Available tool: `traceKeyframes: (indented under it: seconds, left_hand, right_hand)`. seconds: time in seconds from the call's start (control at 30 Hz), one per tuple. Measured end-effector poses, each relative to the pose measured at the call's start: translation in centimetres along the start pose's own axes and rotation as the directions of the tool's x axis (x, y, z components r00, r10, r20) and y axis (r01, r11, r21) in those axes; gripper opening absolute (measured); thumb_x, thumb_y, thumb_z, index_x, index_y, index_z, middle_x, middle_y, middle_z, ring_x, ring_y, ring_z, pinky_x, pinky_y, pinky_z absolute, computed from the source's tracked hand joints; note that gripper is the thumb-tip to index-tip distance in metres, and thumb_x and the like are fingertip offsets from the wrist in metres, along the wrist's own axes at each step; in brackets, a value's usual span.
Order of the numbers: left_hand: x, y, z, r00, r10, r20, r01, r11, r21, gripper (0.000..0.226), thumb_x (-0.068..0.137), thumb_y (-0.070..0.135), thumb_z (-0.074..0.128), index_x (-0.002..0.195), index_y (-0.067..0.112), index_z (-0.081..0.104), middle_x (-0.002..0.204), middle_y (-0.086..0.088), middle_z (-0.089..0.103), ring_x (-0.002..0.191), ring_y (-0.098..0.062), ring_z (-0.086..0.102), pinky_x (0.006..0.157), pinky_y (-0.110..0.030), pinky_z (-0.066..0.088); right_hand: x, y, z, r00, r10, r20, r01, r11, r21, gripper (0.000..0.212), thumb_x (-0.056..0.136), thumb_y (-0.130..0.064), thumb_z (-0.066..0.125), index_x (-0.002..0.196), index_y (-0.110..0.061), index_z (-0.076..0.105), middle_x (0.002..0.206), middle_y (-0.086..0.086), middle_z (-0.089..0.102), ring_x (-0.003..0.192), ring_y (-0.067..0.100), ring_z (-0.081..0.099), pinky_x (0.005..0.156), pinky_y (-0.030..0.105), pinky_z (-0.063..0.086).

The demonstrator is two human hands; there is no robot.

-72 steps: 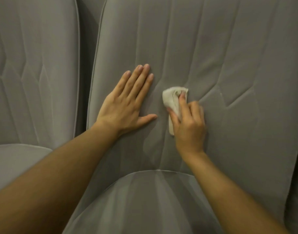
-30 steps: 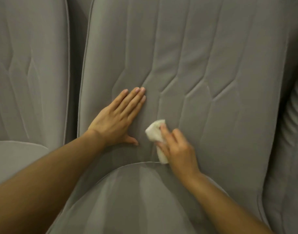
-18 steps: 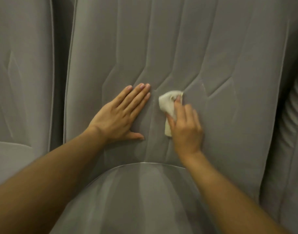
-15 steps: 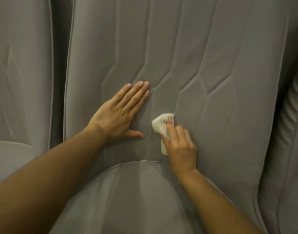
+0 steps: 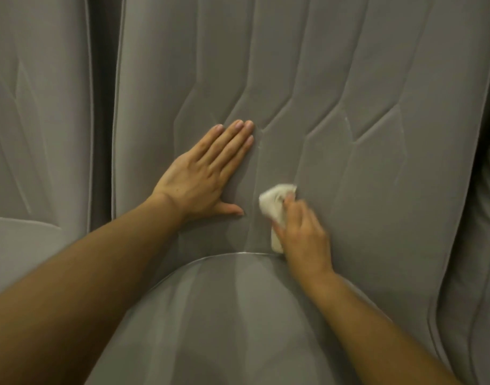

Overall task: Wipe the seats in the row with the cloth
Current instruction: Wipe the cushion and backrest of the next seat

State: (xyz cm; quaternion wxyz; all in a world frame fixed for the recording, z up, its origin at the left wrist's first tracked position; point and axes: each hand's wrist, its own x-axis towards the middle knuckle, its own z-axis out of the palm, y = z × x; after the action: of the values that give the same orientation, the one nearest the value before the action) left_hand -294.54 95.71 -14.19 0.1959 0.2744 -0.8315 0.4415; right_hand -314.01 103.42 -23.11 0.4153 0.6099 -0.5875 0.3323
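Observation:
A grey quilted seat backrest [image 5: 349, 79] fills the middle of the view, with its seat cushion [image 5: 224, 323] below. My left hand [image 5: 207, 173] lies flat on the backrest, fingers straight and together. Just to its right, my right hand [image 5: 302, 232] grips a small crumpled white cloth [image 5: 274, 201] and presses it on the lower backrest, just above the cushion's rim. The right hand is blurred by motion. Part of the cloth is hidden under the fingers.
Another grey seat [image 5: 38, 120] of the row stands to the left, split off by a dark gap [image 5: 102, 107]. The edge of a further seat [image 5: 485, 232] shows at the far right.
My right hand has rubbed the cloth up and down the lower backrest, and now sits low near the cushion again. My left hand has stayed flat in the same spot.

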Motion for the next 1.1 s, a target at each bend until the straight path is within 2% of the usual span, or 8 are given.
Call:
traceKeyframes:
  seconds: [0.1, 0.17, 0.23, 0.43, 0.57, 0.83, 0.97, 1.1]
  left_hand:
    - [0.1, 0.0, -0.1, 0.999, -0.023, 0.036, 0.020, 0.998, 0.066, 0.118, 0.076, 0.085, 0.013, 0.147, -0.006, -0.016, 0.155, -0.020, -0.018, 0.146, -0.027, -0.010, 0.120, -0.041, -0.006]
    - [0.2, -0.1, -0.5, 0.998, -0.030, 0.049, 0.027, 0.999, 0.047, 0.124, 0.072, 0.087, 0.019, 0.147, -0.006, -0.015, 0.155, -0.020, -0.017, 0.146, -0.028, -0.010, 0.120, -0.041, -0.006]
    - [0.3, -0.2, -0.6, 0.998, -0.023, 0.052, 0.023, 1.000, 0.011, 0.126, 0.070, 0.089, 0.025, 0.149, -0.006, -0.005, 0.158, -0.019, -0.006, 0.148, -0.030, -0.005, 0.121, -0.041, -0.002]
    - [5.1, -1.1, -2.7, 0.988, -0.156, -0.003, 0.154, 0.979, -0.131, 0.127, 0.064, 0.088, 0.028, 0.148, -0.007, 0.015, 0.156, -0.024, 0.016, 0.145, -0.034, 0.013, 0.119, -0.045, 0.005]
    - [9.0, -1.9, -3.3, 0.970, -0.244, 0.016, 0.244, 0.959, -0.145, 0.137, 0.057, 0.092, 0.035, 0.148, -0.004, -0.001, 0.158, -0.021, 0.009, 0.146, -0.031, 0.005, 0.118, -0.043, -0.006]
    - [9.1, -1.8, -2.7, 0.951, -0.304, 0.052, 0.308, 0.946, -0.098, 0.135, 0.060, 0.091, 0.028, 0.144, 0.001, -0.026, 0.155, -0.013, -0.017, 0.142, -0.024, -0.028, 0.116, -0.041, -0.018]
    - [9.1, -1.9, -2.3, 0.954, -0.293, 0.055, 0.298, 0.944, -0.141, 0.134, 0.057, 0.088, 0.037, 0.149, -0.003, 0.003, 0.157, -0.016, 0.007, 0.146, -0.029, 0.003, 0.118, -0.042, -0.007]
    - [9.0, -1.9, -2.0, 0.957, -0.288, 0.042, 0.291, 0.939, -0.181, 0.128, 0.061, 0.088, 0.029, 0.148, -0.004, 0.010, 0.156, -0.020, 0.017, 0.144, -0.031, 0.010, 0.118, -0.043, -0.004]
  right_hand:
    - [-2.2, -0.1, -0.1, 0.989, -0.009, 0.149, -0.004, 0.996, 0.084, 0.066, 0.062, -0.021, 0.087, 0.111, -0.005, 0.046, 0.071, 0.007, 0.057, 0.058, 0.022, 0.058, 0.040, 0.027, 0.042]
    - [-1.5, 0.4, -1.3, 0.988, -0.054, 0.146, 0.029, 0.985, 0.170, 0.051, 0.075, -0.031, 0.070, 0.113, -0.009, 0.045, 0.072, 0.006, 0.057, 0.059, 0.022, 0.060, 0.039, 0.027, 0.043]
    - [0.4, 1.4, -3.3, 0.991, -0.092, 0.098, 0.068, 0.971, 0.230, 0.045, 0.083, -0.039, 0.050, 0.117, -0.011, 0.047, 0.073, 0.006, 0.057, 0.060, 0.023, 0.059, 0.041, 0.029, 0.047]
    - [15.7, 5.4, -8.2, 0.975, 0.115, -0.189, -0.076, 0.976, 0.202, 0.054, 0.087, -0.040, 0.051, 0.121, 0.002, 0.059, 0.088, 0.022, 0.058, 0.066, 0.034, 0.058, 0.049, 0.032, 0.045]
    - [18.6, 5.8, -6.8, 0.979, 0.160, -0.123, -0.159, 0.987, 0.025, 0.057, 0.088, -0.038, 0.048, 0.127, 0.003, 0.053, 0.095, 0.019, 0.058, 0.078, 0.035, 0.057, 0.066, 0.035, 0.041]
    - [9.0, 4.3, -3.9, 0.998, -0.051, -0.039, 0.052, 0.997, 0.048, 0.044, 0.095, -0.028, 0.046, 0.126, 0.001, 0.056, 0.079, 0.011, 0.054, 0.067, 0.024, 0.047, 0.053, 0.035, 0.045]
    - [13.7, 4.7, -5.8, 0.991, 0.018, -0.133, 0.001, 0.989, 0.148, 0.045, 0.090, -0.026, 0.049, 0.124, 0.002, 0.057, 0.080, 0.019, 0.054, 0.063, 0.034, 0.053, 0.052, 0.036, 0.046]
    - [23.3, 6.2, -8.0, 0.954, 0.206, -0.216, -0.187, 0.977, 0.106, 0.052, 0.094, -0.032, 0.044, 0.135, -0.001, 0.045, 0.111, 0.023, 0.053, 0.094, 0.037, 0.053, 0.075, 0.038, 0.044]
